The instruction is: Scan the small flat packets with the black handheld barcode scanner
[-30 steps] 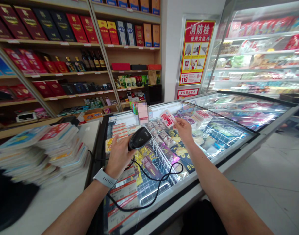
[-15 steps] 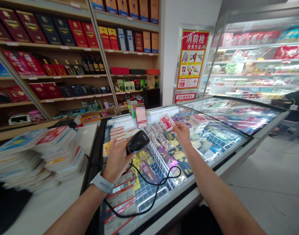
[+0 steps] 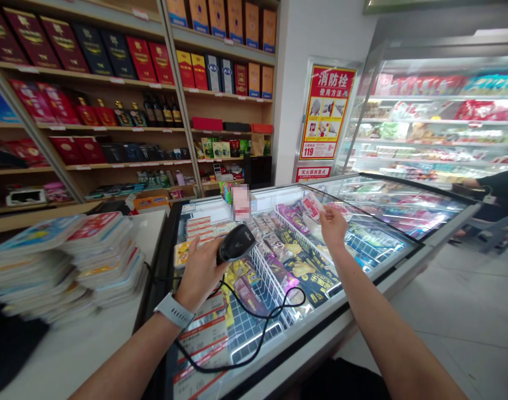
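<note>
My left hand is wrapped round a black handheld barcode scanner, held over the glass top of a chest freezer. Its black cable loops across the glass below. Between thumb and fingers, my right hand pinches a small red-and-white card, above the glass and right of the scanner. More red-and-white cards show just behind my right hand, partly hidden by it. Wrapped ice creams lie in wire baskets under the glass. Price labels line the freezer's left side.
Tall stacks of picture cards or thin packets stand on the white counter at left. Shelves with boxed bottles rise behind. A lit display fridge is at the back right. Part of another person's dark sleeve shows at the right edge.
My right hand has moved to the right with the card, towards the other red-and-white cards. The left hand and scanner have stayed nearly still. The view has tilted up slightly.
</note>
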Motion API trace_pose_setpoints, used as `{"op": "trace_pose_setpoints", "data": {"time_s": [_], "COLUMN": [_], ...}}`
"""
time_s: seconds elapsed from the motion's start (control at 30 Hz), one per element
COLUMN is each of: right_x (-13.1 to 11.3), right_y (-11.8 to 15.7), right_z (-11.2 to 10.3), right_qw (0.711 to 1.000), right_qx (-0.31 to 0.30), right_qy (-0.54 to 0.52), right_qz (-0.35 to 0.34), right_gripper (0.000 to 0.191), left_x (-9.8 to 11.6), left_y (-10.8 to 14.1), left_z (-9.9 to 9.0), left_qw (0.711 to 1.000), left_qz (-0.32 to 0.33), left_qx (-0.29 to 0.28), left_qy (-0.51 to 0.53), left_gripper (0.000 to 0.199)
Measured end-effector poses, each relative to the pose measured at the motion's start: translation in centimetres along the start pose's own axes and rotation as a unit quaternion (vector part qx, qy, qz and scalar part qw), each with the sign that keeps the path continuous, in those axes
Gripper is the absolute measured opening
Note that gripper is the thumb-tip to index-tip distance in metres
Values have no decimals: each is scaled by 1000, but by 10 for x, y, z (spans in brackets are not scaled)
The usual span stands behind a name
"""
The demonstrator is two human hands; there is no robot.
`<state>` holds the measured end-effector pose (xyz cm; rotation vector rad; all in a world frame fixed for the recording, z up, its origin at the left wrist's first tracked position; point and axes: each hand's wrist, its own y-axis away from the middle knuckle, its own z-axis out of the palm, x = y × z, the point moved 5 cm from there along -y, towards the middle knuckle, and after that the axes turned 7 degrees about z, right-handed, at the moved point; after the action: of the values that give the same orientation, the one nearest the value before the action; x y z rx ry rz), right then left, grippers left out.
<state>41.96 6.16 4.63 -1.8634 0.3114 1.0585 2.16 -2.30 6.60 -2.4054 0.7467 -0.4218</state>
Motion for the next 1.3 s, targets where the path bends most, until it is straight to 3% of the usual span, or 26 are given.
{"op": "trace_pose_setpoints", "data": {"time_s": [0.17, 0.53, 1.03, 1.3], "right_x": [3, 12, 28, 22], "right_y": [-3, 20, 20, 23], "right_z": [-15, 0, 11, 7], "right_qw": [982, 930, 925, 924], "right_qx": [16, -61, -77, -71], "right_qy": [135, 314, 324, 320], "right_qz": [-129, -180, -183, -195], "right_gripper": [30, 25, 27, 29], "left_x": [-4, -6, -7, -2], "left_y": [1, 1, 1, 0], "left_z": [4, 7, 8, 3], "left_qw": [1000, 1000, 1000, 1000], "left_qz": [1, 6, 3, -5], "left_qx": [-3, -7, -15, -16], "left_qy": [2, -2, 3, -2], "left_gripper": [36, 33, 37, 34]}}
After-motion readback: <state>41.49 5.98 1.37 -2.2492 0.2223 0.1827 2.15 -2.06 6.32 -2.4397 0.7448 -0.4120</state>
